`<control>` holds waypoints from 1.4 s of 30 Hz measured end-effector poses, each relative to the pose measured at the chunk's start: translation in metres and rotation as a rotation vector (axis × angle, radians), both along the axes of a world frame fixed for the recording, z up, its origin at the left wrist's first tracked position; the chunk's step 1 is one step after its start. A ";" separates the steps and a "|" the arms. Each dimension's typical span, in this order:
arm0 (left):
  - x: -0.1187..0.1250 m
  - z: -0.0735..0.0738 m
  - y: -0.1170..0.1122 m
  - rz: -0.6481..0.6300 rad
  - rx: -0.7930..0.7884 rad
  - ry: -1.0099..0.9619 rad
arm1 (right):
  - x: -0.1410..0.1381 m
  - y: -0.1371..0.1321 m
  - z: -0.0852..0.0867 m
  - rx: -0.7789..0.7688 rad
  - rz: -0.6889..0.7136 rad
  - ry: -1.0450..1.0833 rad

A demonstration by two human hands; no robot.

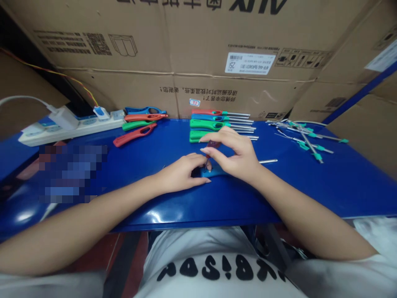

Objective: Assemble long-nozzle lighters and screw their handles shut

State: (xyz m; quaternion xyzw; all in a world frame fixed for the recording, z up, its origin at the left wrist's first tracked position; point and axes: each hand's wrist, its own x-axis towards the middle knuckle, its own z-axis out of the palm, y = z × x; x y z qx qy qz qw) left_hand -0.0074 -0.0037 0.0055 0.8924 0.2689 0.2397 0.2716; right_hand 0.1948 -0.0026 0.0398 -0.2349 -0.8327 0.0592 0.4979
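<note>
My left hand (183, 171) rests on the blue table (310, 190) with its fingers curled over a blue lighter body (214, 171), pressing it down. My right hand (236, 154) pinches a small dark-red-handled screwdriver (212, 145) upright, its tip down on the blue body between my hands. A thin metal tube (268, 161) sticks out to the right from behind my right hand.
A row of assembled long lighters (217, 124) lies behind my hands. Loose red, green and blue handle shells (139, 124) lie at the back left beside a white power strip (62, 128). Metal tubes with teal tips (307, 138) lie at the right. Cardboard boxes (198, 49) wall the back.
</note>
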 end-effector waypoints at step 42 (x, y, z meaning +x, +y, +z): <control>0.000 -0.004 0.002 0.004 0.037 -0.013 | 0.005 0.000 0.011 0.147 0.122 -0.083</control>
